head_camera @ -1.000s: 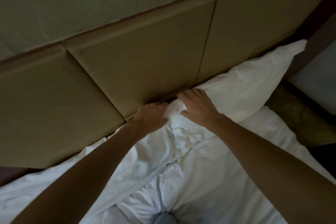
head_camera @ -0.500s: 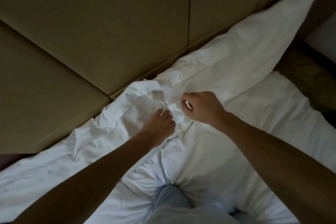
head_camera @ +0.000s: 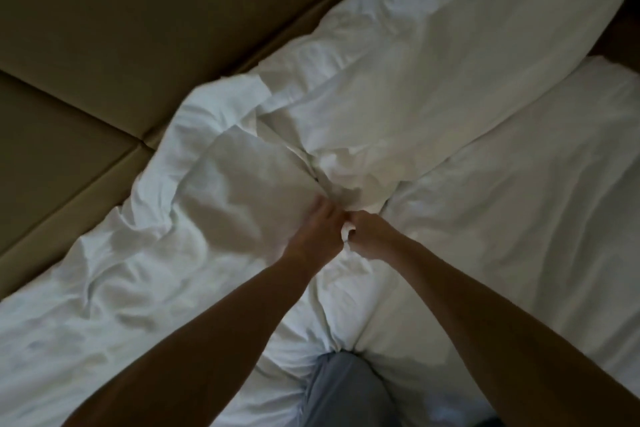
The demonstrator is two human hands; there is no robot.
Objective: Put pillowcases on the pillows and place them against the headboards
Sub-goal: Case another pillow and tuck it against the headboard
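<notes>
Both hands meet at the centre of the frame, touching each other over rumpled white cloth. The left hand (head_camera: pixel 317 230) has its fingers curled down into the fabric, clenched on a fold of the loose pillowcase (head_camera: pixel 239 180) that spreads up and to the left of it. The right hand (head_camera: pixel 369 234) is closed in a fist, with a small bunch of white cloth pinched between its fingers at the spot where the two hands meet.

A pillow (head_camera: pixel 450 55) in a white case lies across the upper right of the frame, its long upper edge touching the padded tan headboard (head_camera: pixel 138 28), which fills the upper left. The pillow's crumpled open end points down toward the hands. The loose pillowcase lies on the bed just below the headboard, its far edge bunched against the padding.

The white bed sheet (head_camera: pixel 519 218) covers the rest of the frame. At the bottom centre, a knee in grey-blue fabric (head_camera: pixel 346 392) presses into the bedding.
</notes>
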